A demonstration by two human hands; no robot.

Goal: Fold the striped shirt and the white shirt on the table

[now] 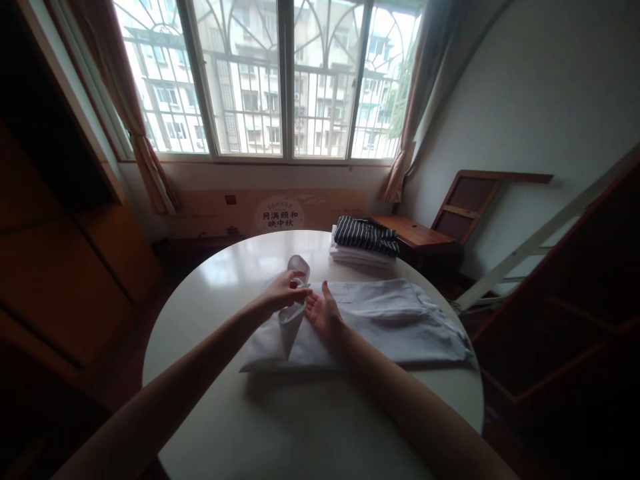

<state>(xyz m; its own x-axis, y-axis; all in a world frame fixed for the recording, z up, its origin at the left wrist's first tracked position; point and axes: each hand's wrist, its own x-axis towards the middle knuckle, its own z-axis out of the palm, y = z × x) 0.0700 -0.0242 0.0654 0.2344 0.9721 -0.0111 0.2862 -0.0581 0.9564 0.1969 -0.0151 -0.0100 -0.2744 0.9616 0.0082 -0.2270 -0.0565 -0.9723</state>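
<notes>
A white shirt [380, 327] lies long and flat across the round table, its collar end toward the left. My left hand [287, 291] pinches the raised collar [299, 267] of the shirt between thumb and fingers. Close beside it, my right hand [324, 313] is turned palm up with its fingers stretched out and the thumb raised. Its fingertips are near the collar; whether they touch the cloth I cannot tell. Below my left hand a fold of the shirt front stands up from the table.
Behind the shirt, a stack of folded clothes has a black-and-white striped garment [365, 235] on top of white ones. The white round table [200, 373] has a curved edge. A wooden chair [465, 200] stands at the back right, and a ladder [540, 243] leans on the right.
</notes>
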